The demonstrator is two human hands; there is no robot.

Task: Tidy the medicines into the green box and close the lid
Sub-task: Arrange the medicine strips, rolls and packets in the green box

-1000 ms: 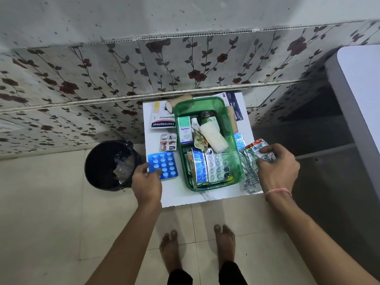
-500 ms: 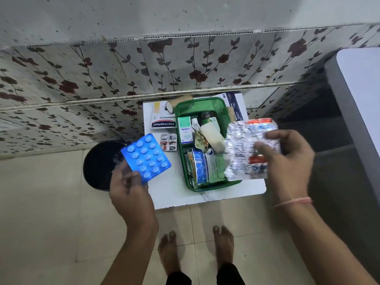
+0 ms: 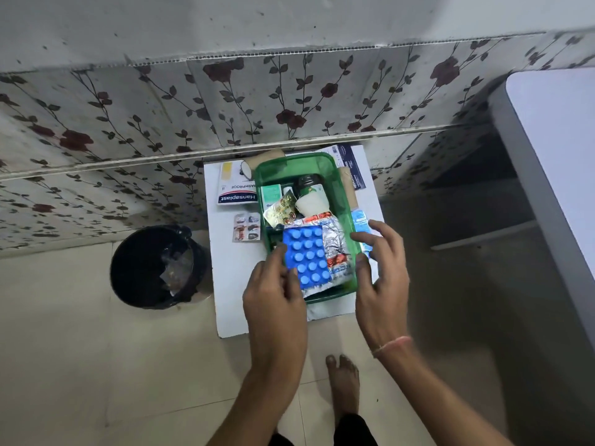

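hands first: the left hand [image 3: 273, 294] has loose fingers touching the blue blister pack [image 3: 307, 257], whether pinching it is unclear; the right hand [image 3: 380, 272] is spread, holding nothing. the pack lies on foil strips [image 3: 335, 243] inside the green box [image 3: 341, 188] on the counter [image 3: 231, 284]. light, stiff, crinkly, best pinched by edges. farther back, the plaster packet [image 3: 236, 191] waits outside; no lid visible.

Rose-patterned wall panels [image 3: 289, 101] stand behind a small white bench [image 3: 231, 284]. Beige floor tiles [image 3: 80, 365] carry a black bin [image 3: 154, 268]; grey furniture [image 3: 553, 156] stands at right.
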